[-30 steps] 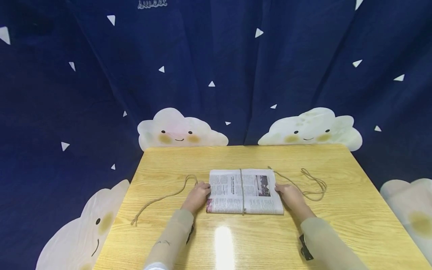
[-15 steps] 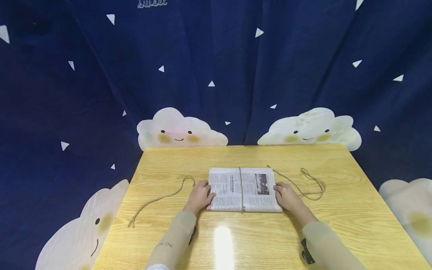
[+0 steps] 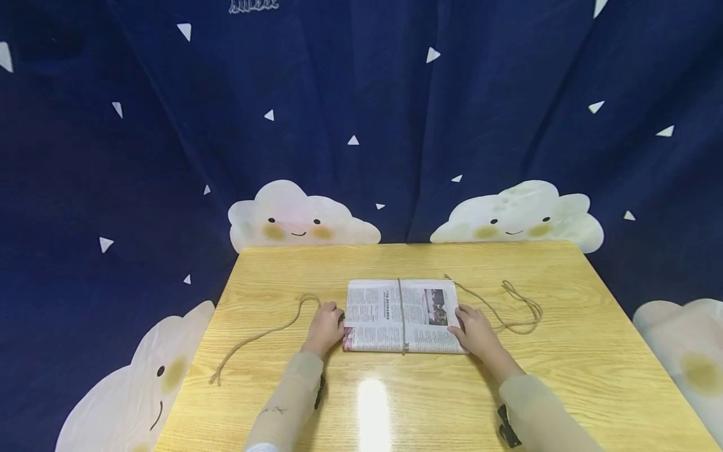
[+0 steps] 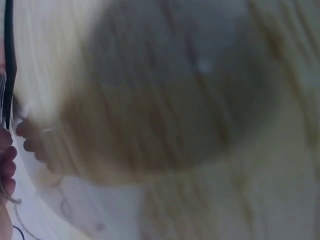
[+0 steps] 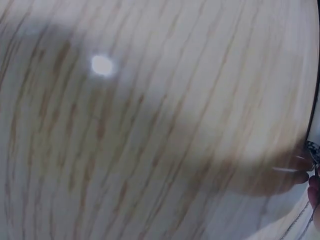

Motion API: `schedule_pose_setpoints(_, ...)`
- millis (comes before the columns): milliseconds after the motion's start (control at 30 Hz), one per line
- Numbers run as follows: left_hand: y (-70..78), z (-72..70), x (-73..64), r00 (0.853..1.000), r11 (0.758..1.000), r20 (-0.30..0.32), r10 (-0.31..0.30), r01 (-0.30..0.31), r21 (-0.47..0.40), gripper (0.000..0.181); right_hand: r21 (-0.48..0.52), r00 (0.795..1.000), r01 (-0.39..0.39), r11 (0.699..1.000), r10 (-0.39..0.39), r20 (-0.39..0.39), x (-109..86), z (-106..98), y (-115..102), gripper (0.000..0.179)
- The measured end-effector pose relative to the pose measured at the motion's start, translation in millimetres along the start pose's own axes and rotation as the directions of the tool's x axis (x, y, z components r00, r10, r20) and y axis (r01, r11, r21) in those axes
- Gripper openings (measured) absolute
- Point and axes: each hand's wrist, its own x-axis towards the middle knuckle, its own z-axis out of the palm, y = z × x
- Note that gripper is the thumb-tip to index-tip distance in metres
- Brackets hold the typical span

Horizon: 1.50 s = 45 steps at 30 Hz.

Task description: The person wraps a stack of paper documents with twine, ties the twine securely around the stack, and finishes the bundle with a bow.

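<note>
A folded newspaper bundle [image 3: 375, 317] lies on the wooden table, in the middle of the head view. Brown twine [image 3: 402, 314] crosses it from back to front near its middle. At the bundle's left edge my left hand [image 3: 326, 328] holds on with bent fingers. My right hand [image 3: 476, 331] grips the opposite edge, its thumb lying over the printed top. Curled fingertips [image 4: 7, 170] show at the border of the left wrist view. The right wrist view catches only a few fingertips [image 5: 313, 192]; the undersides of the bundle's edges are hidden.
One loose length of twine [image 3: 265, 333] curves across the table's left side. Another twine length [image 3: 531, 314] lies looped at the right, behind my right hand. A dark blue curtain [image 3: 407, 125] with white clouds hangs beyond the glossy table [image 3: 418, 408].
The bundle has slid slightly away from me. My left hand has drifted left, and the left loose twine has shifted left. My right thumb has come over the bundle's top.
</note>
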Motion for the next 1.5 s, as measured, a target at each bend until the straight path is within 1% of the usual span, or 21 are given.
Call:
schedule_pose_setpoints(133, -6.8, -4.6, 0.6, 0.989, 0.999, -0.142, -0.032, 0.034, 0.009, 0.003, 0.002, 1.000, -0.022, 1.000, 0.022, -0.006, -1.2, 1.8, -1.3, 0.053)
schedule_pose_setpoints(200, -8.8, -7.6, 2.1, 0.974, 0.995, -0.204, -0.095, 0.101, 0.022, 0.004, 0.003, 0.999, -0.033, 0.999, 0.033, -0.007, -1.8, 1.8, -1.9, 0.053)
schedule_pose_setpoints(300, -8.0, -11.8, 6.3, 0.936, 0.971, -0.255, -0.241, 0.231, -0.067, 0.006, 0.005, 0.999, -0.046, 0.999, 0.046, -0.011, -2.8, 1.8, -2.4, 0.053)
schedule_pose_setpoints(367, -4.3, -13.6, 11.1, 0.891, 0.917, -0.248, -0.381, 0.329, -0.226, 0.006, 0.009, 0.999, -0.048, 0.999, 0.048, -0.018, -3.4, 2.2, -2.4, 0.053)
schedule_pose_setpoints(400, -1.3, -14.5, 13.8, 0.863, 0.868, -0.228, -0.451, 0.365, -0.336, 0.007, 0.011, 0.999, -0.048, 0.999, 0.048, -0.020, -3.6, 2.5, -2.2, 0.053)
schedule_pose_setpoints(433, 1.4, -14.4, 16.9, 0.832, 0.802, -0.198, -0.518, 0.392, -0.451, 0.008, 0.011, 0.999, -0.043, 0.999, 0.043, -0.024, -3.7, 2.7, -1.9, 0.053)
schedule_pose_setpoints(500, 7.6, -14.3, 23.5, 0.765, 0.622, -0.117, -0.634, 0.414, -0.664, 0.013, 0.014, 0.999, -0.036, 0.999, 0.036, -0.032, -4.0, 3.0, -1.3, 0.053)
schedule_pose_setpoints(567, 14.3, -15.0, 30.0, 0.704, 0.455, -0.044, -0.708, 0.408, -0.791, 0.016, 0.012, 0.999, -0.026, 1.000, 0.027, -0.039, -4.2, 2.8, -1.1, 0.053)
schedule_pose_setpoints(633, 20.2, -15.7, 36.2, 0.663, 0.331, -0.003, -0.749, 0.370, -0.868, 0.015, 0.014, 0.999, -0.020, 1.000, 0.021, -0.048, -4.4, 2.4, -1.1, 0.053)
schedule_pose_setpoints(667, 23.4, -16.6, 38.9, 0.649, 0.285, 0.009, -0.761, 0.345, -0.894, 0.015, 0.013, 0.998, -0.019, 1.000, 0.020, -0.053, -4.6, 2.4, -1.1, 0.052)
schedule_pose_setpoints(733, 30.2, -18.4, 44.2, 0.633, 0.228, 0.014, -0.774, 0.300, -0.926, 0.016, 0.009, 0.998, -0.015, 1.000, 0.016, -0.060, -4.9, 3.0, -1.0, 0.052)
schedule_pose_setpoints(800, 36.2, -19.1, 48.1, 0.636, 0.185, 0.021, -0.771, 0.256, -0.949, 0.019, 0.009, 0.998, -0.018, 1.000, 0.018, -0.061, -4.9, 3.7, -0.8, 0.052)
schedule_pose_setpoints(833, 39.4, -19.5, 49.9, 0.644, 0.175, 0.024, -0.765, 0.244, -0.954, 0.021, 0.009, 0.998, -0.018, 1.000, 0.019, -0.061, -5.0, 4.1, -0.5, 0.051)
schedule_pose_setpoints(867, 42.5, -19.5, 51.4, 0.656, 0.183, 0.024, -0.754, 0.245, -0.952, 0.022, 0.010, 0.998, -0.020, 1.000, 0.020, -0.060, -5.1, 4.3, -0.5, 0.051)
schedule_pose_setpoints(933, 48.3, -19.1, 54.6, 0.685, 0.233, 0.006, -0.728, 0.256, -0.938, 0.021, 0.011, 0.998, -0.021, 1.000, 0.022, -0.058, -5.1, 4.3, -0.1, 0.051)
schedule_pose_setpoints(1067, 62.8, -19.0, 63.4, 0.754, 0.413, -0.078, -0.652, 0.267, -0.871, 0.022, 0.013, 0.998, -0.023, 1.000, 0.023, -0.055, -5.2, 3.8, -0.2, 0.051)
schedule_pose_setpoints(1133, 72.8, -19.7, 68.7, 0.792, 0.481, -0.112, -0.600, 0.246, -0.841, 0.023, 0.019, 0.998, -0.029, 0.999, 0.030, -0.047, -5.3, 4.0, 0.0, 0.052)
schedule_pose_setpoints(1267, 96.7, -19.3, 76.3, 0.885, 0.622, -0.172, -0.433, 0.155, -0.767, 0.024, 0.023, 0.999, -0.045, 0.999, 0.046, -0.023, -5.5, 3.8, -0.4, 0.053)
schedule_pose_setpoints(1333, 107.9, -15.2, 77.1, 0.926, 0.692, -0.181, -0.331, 0.109, -0.713, 0.022, 0.030, 0.998, -0.055, 0.998, 0.055, -0.020, -5.3, 3.5, -0.6, 0.054)
schedule_pose_setpoints(1400, 117.4, -9.4, 75.1, 0.957, 0.744, -0.160, -0.241, 0.077, -0.664, 0.020, 0.033, 0.998, -0.056, 0.998, 0.057, -0.019, -5.2, 3.3, -0.9, 0.054)
schedule_pose_setpoints(1500, 125.9, 3.1, 68.2, 0.985, 0.801, -0.089, -0.151, 0.069, -0.595, 0.019, 0.042, 0.998, -0.065, 0.997, 0.065, -0.018, -5.3, 3.2, -1.1, 0.055)
